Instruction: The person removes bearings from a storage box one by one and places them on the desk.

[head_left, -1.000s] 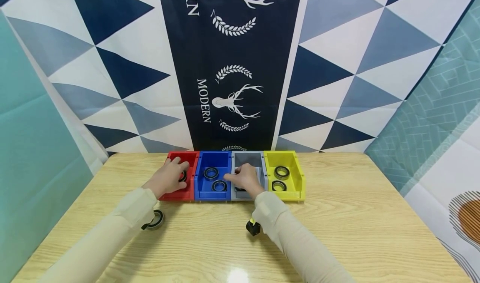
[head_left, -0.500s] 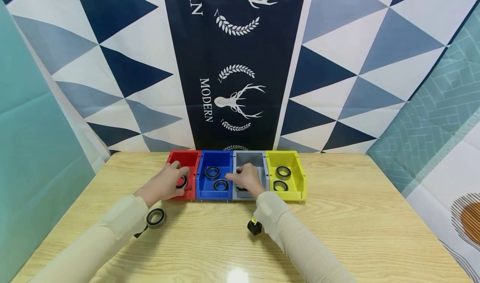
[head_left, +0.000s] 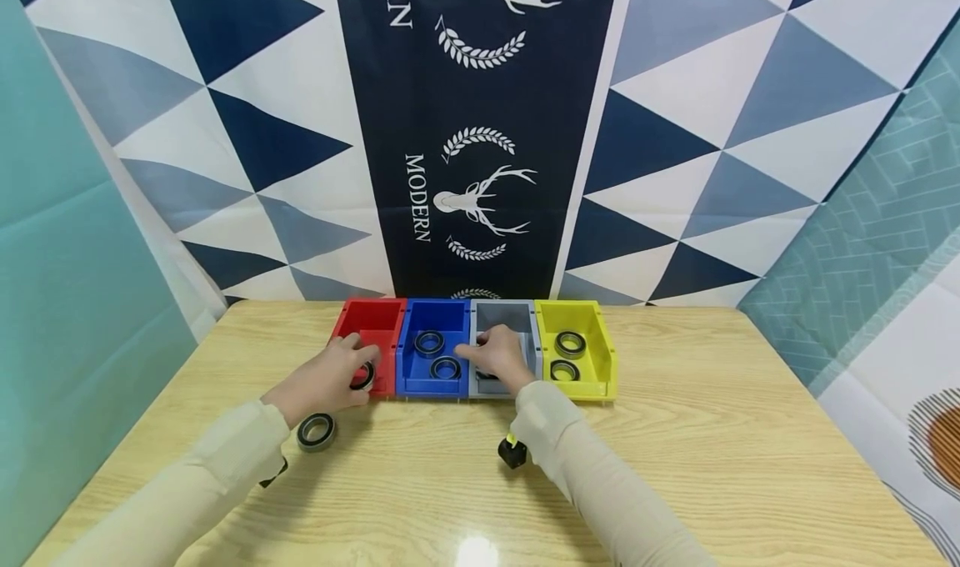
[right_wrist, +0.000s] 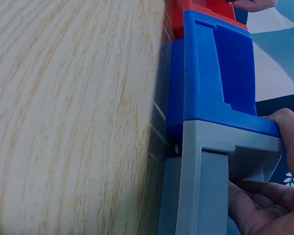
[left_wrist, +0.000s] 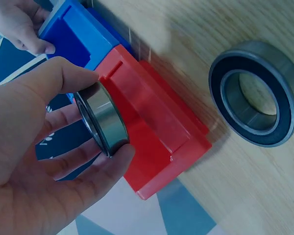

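My left hand (head_left: 330, 375) pinches a ball bearing (left_wrist: 112, 120) between thumb and fingertips, on edge, over the front of the red bin (left_wrist: 152, 122). A larger-looking bearing (left_wrist: 218, 93) lies flat on the table, beside my left wrist in the head view. My right hand (head_left: 498, 356) grips the side wall of the grey bin (right_wrist: 206, 132) where it meets the blue bin (right_wrist: 220, 112). Its thumb is on the blue side and its fingers curl inside the grey bin. A dark ring shows partly beneath this hand; the rest is hidden.
The yellow bin (head_left: 592, 325) stands at the right end of the row and holds two bearings. Two more bearings lie in the blue bin. Behind the row hangs a patterned cloth (head_left: 480, 242). A black wrist-camera piece (head_left: 512, 452) hangs under my right sleeve.
My left hand has drawn back toward me from inside the red bin, bringing the bearing to its front edge. My right hand stays at the grey bin.
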A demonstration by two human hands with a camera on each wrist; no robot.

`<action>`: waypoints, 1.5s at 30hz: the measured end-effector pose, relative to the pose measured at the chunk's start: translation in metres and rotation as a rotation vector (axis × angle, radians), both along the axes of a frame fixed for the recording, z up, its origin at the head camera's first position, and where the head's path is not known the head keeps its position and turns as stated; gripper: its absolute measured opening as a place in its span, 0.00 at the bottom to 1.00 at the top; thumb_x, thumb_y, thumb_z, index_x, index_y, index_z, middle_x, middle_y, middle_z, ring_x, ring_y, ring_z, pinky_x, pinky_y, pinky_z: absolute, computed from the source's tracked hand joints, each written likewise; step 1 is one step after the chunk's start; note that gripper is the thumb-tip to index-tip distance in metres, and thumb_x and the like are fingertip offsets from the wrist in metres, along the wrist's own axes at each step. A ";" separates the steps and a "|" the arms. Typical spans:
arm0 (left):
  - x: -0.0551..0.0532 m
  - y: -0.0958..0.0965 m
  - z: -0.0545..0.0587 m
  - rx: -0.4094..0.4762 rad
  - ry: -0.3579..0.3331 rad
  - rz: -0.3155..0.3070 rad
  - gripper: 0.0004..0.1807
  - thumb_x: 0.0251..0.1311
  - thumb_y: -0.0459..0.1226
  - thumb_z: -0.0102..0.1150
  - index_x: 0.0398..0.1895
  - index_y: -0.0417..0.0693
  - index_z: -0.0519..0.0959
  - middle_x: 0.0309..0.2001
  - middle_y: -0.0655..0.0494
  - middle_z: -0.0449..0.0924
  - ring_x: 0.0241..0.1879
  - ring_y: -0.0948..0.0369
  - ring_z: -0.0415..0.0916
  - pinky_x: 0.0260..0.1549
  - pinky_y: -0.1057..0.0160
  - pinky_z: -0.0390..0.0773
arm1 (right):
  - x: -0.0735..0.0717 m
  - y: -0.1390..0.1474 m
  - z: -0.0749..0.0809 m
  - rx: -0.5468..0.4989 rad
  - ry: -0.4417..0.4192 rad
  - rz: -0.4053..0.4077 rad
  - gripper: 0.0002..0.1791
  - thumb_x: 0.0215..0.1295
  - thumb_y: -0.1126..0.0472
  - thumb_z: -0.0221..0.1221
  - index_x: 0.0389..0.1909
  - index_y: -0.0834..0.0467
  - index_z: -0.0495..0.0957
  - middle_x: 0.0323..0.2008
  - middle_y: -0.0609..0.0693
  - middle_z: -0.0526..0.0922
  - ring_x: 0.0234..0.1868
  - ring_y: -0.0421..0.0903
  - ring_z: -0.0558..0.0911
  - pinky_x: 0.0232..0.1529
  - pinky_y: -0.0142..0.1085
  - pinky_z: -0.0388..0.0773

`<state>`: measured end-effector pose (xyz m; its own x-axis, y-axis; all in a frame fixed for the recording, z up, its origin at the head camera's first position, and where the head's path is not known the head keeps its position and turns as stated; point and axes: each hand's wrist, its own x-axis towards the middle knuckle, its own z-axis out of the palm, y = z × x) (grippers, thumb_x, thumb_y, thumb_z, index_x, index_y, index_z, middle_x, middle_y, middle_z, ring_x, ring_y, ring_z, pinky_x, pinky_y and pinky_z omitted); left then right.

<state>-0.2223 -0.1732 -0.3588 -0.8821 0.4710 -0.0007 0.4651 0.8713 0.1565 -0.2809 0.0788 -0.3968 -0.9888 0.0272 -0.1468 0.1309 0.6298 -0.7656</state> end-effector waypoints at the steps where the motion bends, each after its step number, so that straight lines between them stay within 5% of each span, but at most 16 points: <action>1: 0.001 0.001 0.000 0.005 -0.010 -0.002 0.22 0.48 0.37 0.71 0.48 0.47 0.76 0.43 0.47 0.74 0.42 0.54 0.71 0.40 0.57 0.83 | 0.000 0.000 0.000 -0.001 0.003 0.000 0.31 0.53 0.52 0.66 0.09 0.52 0.53 0.10 0.43 0.50 0.14 0.40 0.52 0.17 0.32 0.51; 11: 0.011 0.008 0.006 0.043 -0.067 -0.035 0.18 0.49 0.36 0.70 0.43 0.48 0.77 0.40 0.49 0.74 0.39 0.57 0.69 0.35 0.62 0.81 | -0.001 -0.001 0.002 0.019 0.005 -0.007 0.29 0.53 0.51 0.66 0.08 0.53 0.55 0.10 0.43 0.54 0.13 0.40 0.56 0.17 0.31 0.54; 22: 0.017 0.010 0.000 0.057 -0.133 -0.055 0.17 0.49 0.34 0.69 0.43 0.50 0.78 0.38 0.53 0.74 0.37 0.61 0.69 0.35 0.63 0.80 | -0.003 -0.002 0.001 0.009 0.007 -0.007 0.29 0.52 0.52 0.66 0.08 0.53 0.55 0.10 0.43 0.55 0.13 0.40 0.57 0.17 0.31 0.54; 39: 0.028 0.000 -0.024 0.113 -0.274 -0.113 0.21 0.41 0.32 0.74 0.40 0.51 0.76 0.39 0.54 0.74 0.40 0.59 0.70 0.38 0.61 0.80 | 0.001 0.000 0.001 -0.004 -0.039 -0.019 0.25 0.54 0.51 0.66 0.13 0.54 0.61 0.13 0.44 0.52 0.16 0.41 0.55 0.21 0.33 0.57; 45: 0.027 -0.002 -0.031 0.116 -0.284 -0.102 0.21 0.41 0.32 0.75 0.40 0.52 0.77 0.39 0.54 0.73 0.40 0.59 0.70 0.40 0.60 0.80 | 0.002 0.000 0.001 0.015 -0.011 -0.023 0.17 0.53 0.49 0.67 0.26 0.61 0.79 0.19 0.46 0.68 0.24 0.42 0.69 0.26 0.31 0.67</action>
<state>-0.1949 -0.1754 -0.3900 -0.8027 0.5682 -0.1813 0.4724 0.7913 0.3881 -0.2794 0.0791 -0.3960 -0.9862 0.0517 -0.1571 0.1537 0.6376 -0.7549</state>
